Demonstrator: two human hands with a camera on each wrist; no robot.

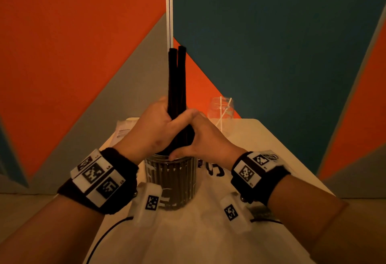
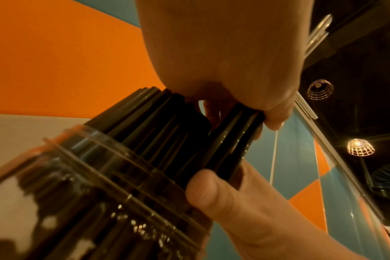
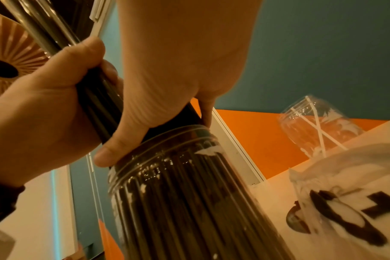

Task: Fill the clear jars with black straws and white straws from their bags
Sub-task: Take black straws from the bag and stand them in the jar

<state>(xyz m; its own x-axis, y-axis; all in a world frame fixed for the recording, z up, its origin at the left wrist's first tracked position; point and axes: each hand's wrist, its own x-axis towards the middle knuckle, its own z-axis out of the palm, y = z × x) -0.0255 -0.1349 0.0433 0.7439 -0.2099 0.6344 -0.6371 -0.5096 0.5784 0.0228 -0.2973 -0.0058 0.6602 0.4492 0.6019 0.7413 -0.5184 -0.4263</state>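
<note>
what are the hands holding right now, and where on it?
Both the left hand and the right hand grip the black straws around the bundle's middle, just above the jar mouth.

No text reads clearly; large black characters on the bag (image 3: 345,202) stay undecipherable.

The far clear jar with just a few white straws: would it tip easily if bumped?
Probably. The far jar looks nearly empty, so likely light. Its white straws lean crossed and loose, so they would likely shift.
</note>
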